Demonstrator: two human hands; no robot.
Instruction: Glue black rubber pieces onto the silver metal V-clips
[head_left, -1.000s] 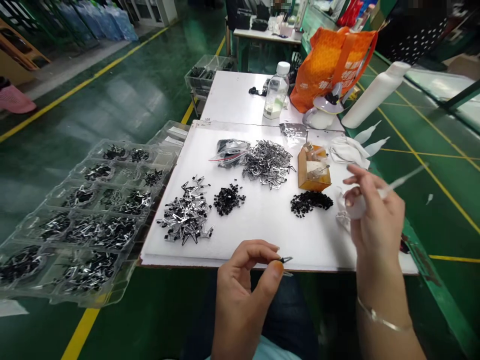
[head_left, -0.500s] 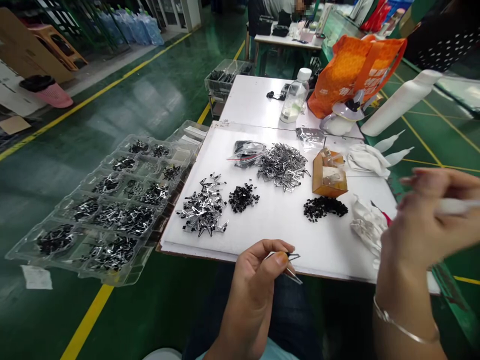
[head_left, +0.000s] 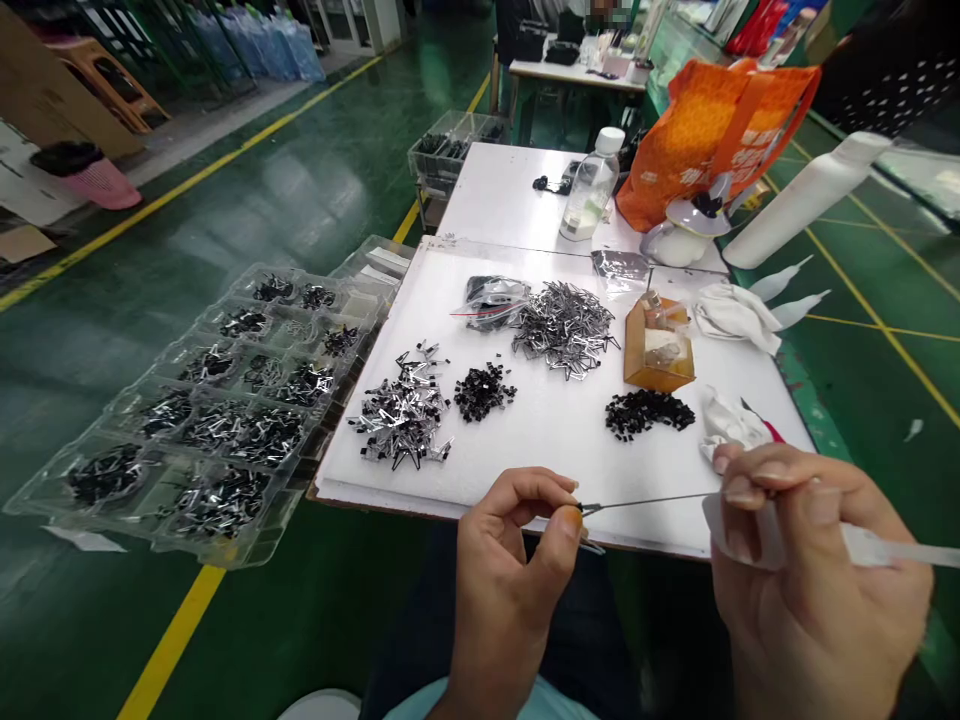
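Thumb and fingers of my left hand point(head_left: 510, 575) pinch a small bent metal clip point(head_left: 592, 509) with a black bit on it, just beyond the table's front edge. In my right hand point(head_left: 825, 590) are a thin metal needle point(head_left: 652, 499) and a white plastic dropper point(head_left: 862, 545). The needle's tip reaches the clip; whether it touches is too small to tell. On the white table point(head_left: 540, 460) lie a heap of silver metal clips point(head_left: 566, 330), a heap of clips with black ends point(head_left: 405, 415), and two piles of tiny black pieces point(head_left: 484, 392).
A clear compartment tray point(head_left: 169, 480) of small parts stands left of the table. An amber box point(head_left: 660, 365), crumpled white cloth point(head_left: 731, 418), clear bottle point(head_left: 592, 190), orange bag point(head_left: 720, 150) and long white bottle point(head_left: 806, 205) stand or lie toward the right and back.
My right hand has come down and leftward from the right side, bringing the needle to the clip. The left hand has stayed nearly in place, still pinching the clip.
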